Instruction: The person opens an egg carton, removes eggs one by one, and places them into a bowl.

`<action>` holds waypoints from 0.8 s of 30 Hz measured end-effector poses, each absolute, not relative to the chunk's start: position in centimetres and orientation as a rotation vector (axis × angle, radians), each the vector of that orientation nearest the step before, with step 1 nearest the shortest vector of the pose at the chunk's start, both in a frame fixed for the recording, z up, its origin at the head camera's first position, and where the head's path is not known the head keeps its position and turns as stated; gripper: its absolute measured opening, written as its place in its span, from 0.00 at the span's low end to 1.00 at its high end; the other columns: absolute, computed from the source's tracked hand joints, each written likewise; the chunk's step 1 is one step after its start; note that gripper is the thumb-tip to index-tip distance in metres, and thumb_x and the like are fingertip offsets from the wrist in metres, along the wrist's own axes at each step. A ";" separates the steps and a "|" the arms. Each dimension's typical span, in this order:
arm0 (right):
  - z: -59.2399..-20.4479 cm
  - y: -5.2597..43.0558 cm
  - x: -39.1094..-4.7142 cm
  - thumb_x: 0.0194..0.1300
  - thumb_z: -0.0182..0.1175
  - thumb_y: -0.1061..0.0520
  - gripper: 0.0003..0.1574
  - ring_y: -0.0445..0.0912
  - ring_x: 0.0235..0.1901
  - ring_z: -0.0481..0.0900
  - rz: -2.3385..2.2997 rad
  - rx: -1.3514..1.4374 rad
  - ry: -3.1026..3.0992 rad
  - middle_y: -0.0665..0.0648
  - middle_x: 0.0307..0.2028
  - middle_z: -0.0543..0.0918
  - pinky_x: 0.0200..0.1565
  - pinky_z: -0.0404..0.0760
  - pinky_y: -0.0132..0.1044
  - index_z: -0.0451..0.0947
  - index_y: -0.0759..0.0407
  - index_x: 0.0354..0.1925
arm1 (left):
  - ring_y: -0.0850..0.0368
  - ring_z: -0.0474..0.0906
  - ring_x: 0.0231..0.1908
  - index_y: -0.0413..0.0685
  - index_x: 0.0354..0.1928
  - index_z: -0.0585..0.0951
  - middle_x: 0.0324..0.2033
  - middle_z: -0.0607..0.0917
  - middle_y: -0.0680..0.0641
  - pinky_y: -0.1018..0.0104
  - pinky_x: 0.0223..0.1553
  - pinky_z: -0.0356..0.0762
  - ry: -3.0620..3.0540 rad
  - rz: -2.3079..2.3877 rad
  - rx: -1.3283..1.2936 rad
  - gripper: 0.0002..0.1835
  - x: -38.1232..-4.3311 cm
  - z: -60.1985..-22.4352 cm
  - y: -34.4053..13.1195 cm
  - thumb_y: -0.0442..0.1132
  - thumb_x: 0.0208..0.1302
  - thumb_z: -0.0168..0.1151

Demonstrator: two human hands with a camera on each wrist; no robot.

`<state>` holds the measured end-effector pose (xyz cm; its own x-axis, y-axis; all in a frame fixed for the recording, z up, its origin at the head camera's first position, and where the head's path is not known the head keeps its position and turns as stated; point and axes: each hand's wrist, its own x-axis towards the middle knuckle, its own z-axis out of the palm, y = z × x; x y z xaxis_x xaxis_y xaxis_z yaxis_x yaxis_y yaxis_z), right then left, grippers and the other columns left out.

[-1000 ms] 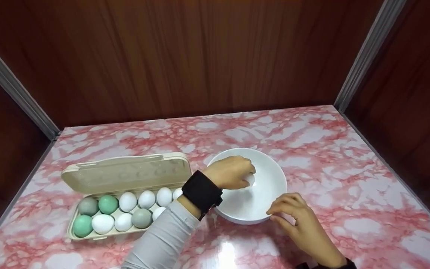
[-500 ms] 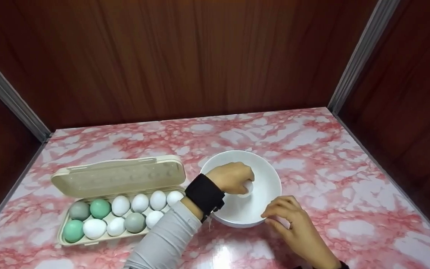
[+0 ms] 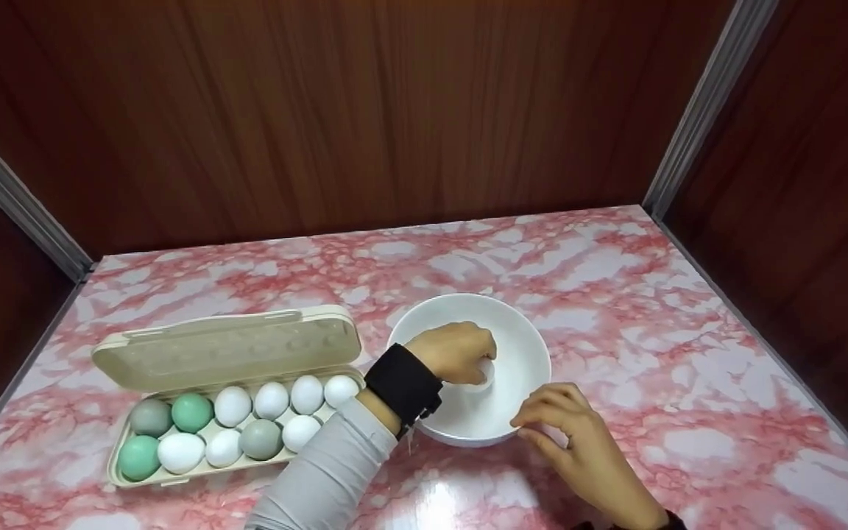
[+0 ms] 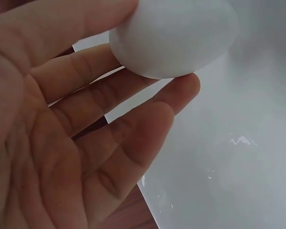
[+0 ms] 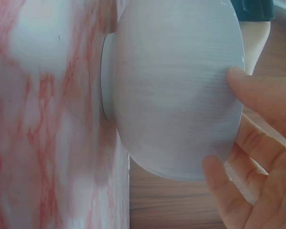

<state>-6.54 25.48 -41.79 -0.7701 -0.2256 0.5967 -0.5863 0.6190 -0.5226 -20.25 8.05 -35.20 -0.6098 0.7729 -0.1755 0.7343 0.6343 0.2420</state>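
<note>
My left hand (image 3: 455,352) reaches over the white bowl (image 3: 520,368) and holds a white egg (image 3: 484,377) inside it. In the left wrist view the thumb and fingers grip the egg (image 4: 176,36) above the bowl's pale inner surface; whether it touches the bottom cannot be told. My right hand (image 3: 575,442) pinches the bowl's near right rim. The right wrist view has the thumb on the outer side of the bowl (image 5: 176,90), with some fingers passing behind the rim. Left of the bowl stands a cream egg carton (image 3: 174,480), its lid raised, holding several white, green and grey eggs.
The table (image 3: 615,294) has a red and white marbled top. Dark wood-look panels (image 3: 365,125) enclose it at the back and sides, with grey metal posts (image 3: 696,110) at the corners. My left forearm crosses the carton's right end.
The left hand has shifted slightly right and nearer to me inside the bowl, still holding the egg. The right hand stays at the rim. The head view has shifted a little.
</note>
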 end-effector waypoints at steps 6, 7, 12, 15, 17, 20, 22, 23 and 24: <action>-42.0 25.5 -6.5 0.47 0.72 0.70 0.21 0.41 0.50 0.73 1.018 0.651 -2.356 0.47 0.40 0.83 0.55 0.69 0.21 0.84 0.46 0.35 | 0.54 0.82 0.49 0.45 0.51 0.85 0.47 0.87 0.47 0.65 0.51 0.79 2.593 0.194 1.180 0.17 -20.2 -35.3 8.2 0.36 0.59 0.67; -42.0 25.5 -6.5 0.48 0.72 0.70 0.21 0.41 0.51 0.73 1.020 0.651 -2.356 0.47 0.40 0.83 0.55 0.69 0.21 0.84 0.46 0.35 | 0.54 0.82 0.49 0.45 0.50 0.85 0.47 0.87 0.47 0.65 0.51 0.79 2.591 0.193 1.170 0.16 -20.1 -35.3 8.2 0.37 0.59 0.67; -42.1 25.5 -6.4 0.48 0.72 0.70 0.21 0.42 0.51 0.73 1.013 0.649 -2.354 0.47 0.39 0.83 0.56 0.69 0.21 0.84 0.45 0.35 | 0.55 0.82 0.44 0.46 0.47 0.86 0.46 0.88 0.47 0.66 0.43 0.80 2.579 0.177 1.119 0.15 -19.9 -35.4 8.3 0.38 0.57 0.67; -42.2 25.6 -6.4 0.47 0.73 0.70 0.22 0.42 0.51 0.74 1.001 0.650 -2.352 0.45 0.39 0.83 0.56 0.70 0.22 0.84 0.45 0.35 | 0.57 0.79 0.41 0.47 0.47 0.86 0.45 0.87 0.48 0.67 0.40 0.78 2.574 0.157 1.095 0.15 -19.7 -35.6 8.4 0.39 0.57 0.68; -42.2 25.6 -6.4 0.47 0.73 0.70 0.22 0.42 0.50 0.74 0.991 0.653 -2.349 0.44 0.39 0.83 0.56 0.70 0.21 0.84 0.45 0.35 | 0.59 0.77 0.40 0.47 0.46 0.86 0.44 0.87 0.48 0.68 0.40 0.77 2.568 0.145 1.079 0.14 -19.6 -35.6 8.5 0.40 0.57 0.68; -42.3 25.7 -6.5 0.47 0.73 0.69 0.21 0.42 0.50 0.74 0.977 0.670 -2.337 0.44 0.39 0.82 0.55 0.70 0.22 0.84 0.46 0.35 | 0.60 0.74 0.36 0.46 0.44 0.85 0.42 0.86 0.49 0.68 0.38 0.74 2.565 0.137 1.069 0.13 -19.6 -35.6 8.6 0.40 0.57 0.68; -42.1 25.7 -6.6 0.48 0.73 0.69 0.20 0.42 0.49 0.74 0.976 0.676 -2.331 0.44 0.39 0.82 0.55 0.70 0.22 0.84 0.46 0.35 | 0.60 0.72 0.34 0.46 0.42 0.85 0.40 0.86 0.49 0.68 0.36 0.73 2.569 0.138 1.064 0.11 -19.6 -35.5 8.6 0.40 0.57 0.68; -42.1 25.7 -6.6 0.48 0.73 0.68 0.20 0.42 0.49 0.74 0.976 0.675 -2.330 0.45 0.39 0.82 0.54 0.70 0.23 0.84 0.46 0.35 | 0.60 0.71 0.32 0.46 0.40 0.84 0.37 0.85 0.50 0.68 0.34 0.71 2.572 0.141 1.067 0.10 -19.6 -35.5 8.7 0.40 0.57 0.68; -42.0 25.7 -6.7 0.48 0.72 0.68 0.20 0.43 0.50 0.74 0.982 0.671 -2.333 0.45 0.39 0.83 0.55 0.70 0.23 0.84 0.46 0.35 | 0.60 0.70 0.30 0.45 0.38 0.84 0.33 0.83 0.51 0.69 0.32 0.69 2.572 0.143 1.073 0.08 -19.6 -35.5 8.7 0.40 0.57 0.68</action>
